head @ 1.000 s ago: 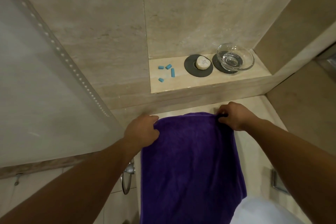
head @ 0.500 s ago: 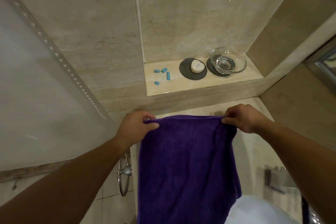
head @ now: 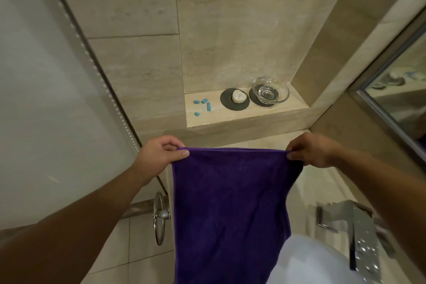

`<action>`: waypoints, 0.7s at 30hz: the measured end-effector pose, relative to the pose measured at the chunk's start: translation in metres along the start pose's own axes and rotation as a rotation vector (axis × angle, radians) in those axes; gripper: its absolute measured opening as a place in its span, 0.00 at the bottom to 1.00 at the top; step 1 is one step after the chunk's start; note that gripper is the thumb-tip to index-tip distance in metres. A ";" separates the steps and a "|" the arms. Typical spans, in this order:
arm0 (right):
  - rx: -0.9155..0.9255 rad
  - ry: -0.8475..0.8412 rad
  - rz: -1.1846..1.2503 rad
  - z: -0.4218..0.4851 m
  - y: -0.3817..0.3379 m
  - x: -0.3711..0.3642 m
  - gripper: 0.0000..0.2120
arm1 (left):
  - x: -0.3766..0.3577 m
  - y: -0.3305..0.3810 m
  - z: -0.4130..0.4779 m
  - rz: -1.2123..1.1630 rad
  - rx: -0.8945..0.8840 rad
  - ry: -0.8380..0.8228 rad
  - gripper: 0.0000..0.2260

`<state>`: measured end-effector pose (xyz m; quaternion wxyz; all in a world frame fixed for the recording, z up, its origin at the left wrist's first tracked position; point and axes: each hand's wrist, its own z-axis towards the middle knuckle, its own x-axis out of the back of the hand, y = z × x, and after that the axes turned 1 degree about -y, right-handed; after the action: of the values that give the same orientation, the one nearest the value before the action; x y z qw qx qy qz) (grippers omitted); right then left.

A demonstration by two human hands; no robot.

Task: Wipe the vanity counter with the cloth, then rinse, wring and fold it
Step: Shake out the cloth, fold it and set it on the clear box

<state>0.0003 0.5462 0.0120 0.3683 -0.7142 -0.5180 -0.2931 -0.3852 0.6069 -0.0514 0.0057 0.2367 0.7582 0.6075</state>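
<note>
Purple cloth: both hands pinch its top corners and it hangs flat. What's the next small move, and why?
Probably bring the left hand across to the right hand, so the two top corners meet and the purple cloth folds in half. It hangs open and smooth from a taut top edge, pinched at each corner, which looks like the start of a fold.

The one camera is sitting on the person's head, facing forward and tilting steeply down. It is looking from close range over the left hand (head: 159, 157) and right hand (head: 313, 150), which are holding the cloth (head: 230, 203) up across the lower middle. The wall shelf (head: 230, 117) is lying farther off at centre, and a mirror (head: 401, 90) is edging in at right.
</note>
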 end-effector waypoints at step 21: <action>0.062 0.285 0.037 -0.220 -0.072 0.109 0.06 | 0.082 0.173 -0.147 0.211 -0.284 0.094 0.06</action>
<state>-0.0450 0.4341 0.2376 0.4655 -0.6630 -0.4560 -0.3684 -0.4411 0.5278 0.1700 -0.0601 0.2831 0.6351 0.7162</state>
